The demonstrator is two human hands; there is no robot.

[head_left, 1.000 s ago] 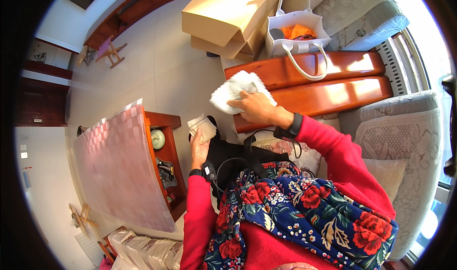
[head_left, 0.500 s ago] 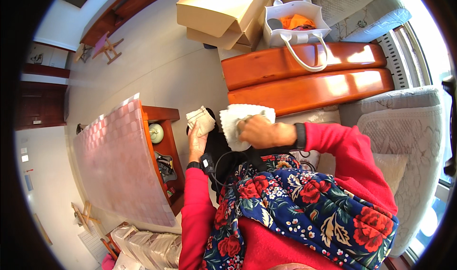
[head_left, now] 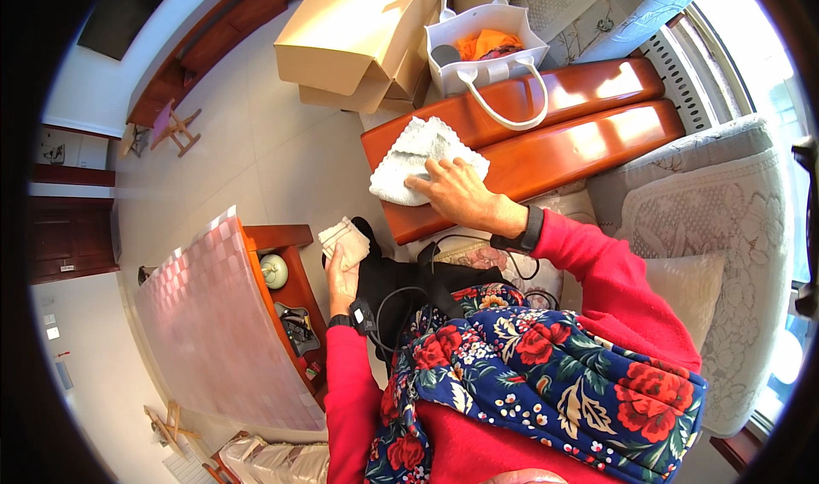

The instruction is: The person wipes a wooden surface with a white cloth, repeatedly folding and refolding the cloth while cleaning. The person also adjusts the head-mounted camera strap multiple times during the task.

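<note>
Head view: right hand (head_left: pixel 461 196) hides part of white cloth (head_left: pixel 408 162).

place: home living room | signs: covered sofa (head_left: pixel 735 313), cushion (head_left: pixel 687 292), cloth-draped table (head_left: pixel 293 234), folding stool (head_left: pixel 177 128)

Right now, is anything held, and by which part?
The left hand holds a folded cloth by its near end; right hand touches white cloth, near side, grip unclear.

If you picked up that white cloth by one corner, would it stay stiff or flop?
The white cloth would probably flop and droop: it looks rumpled at the fingers of the right hand. It seems likely to be light, being just a small piece of fabric. Its textured surface suggests it wouldn't be very slippery.
</note>
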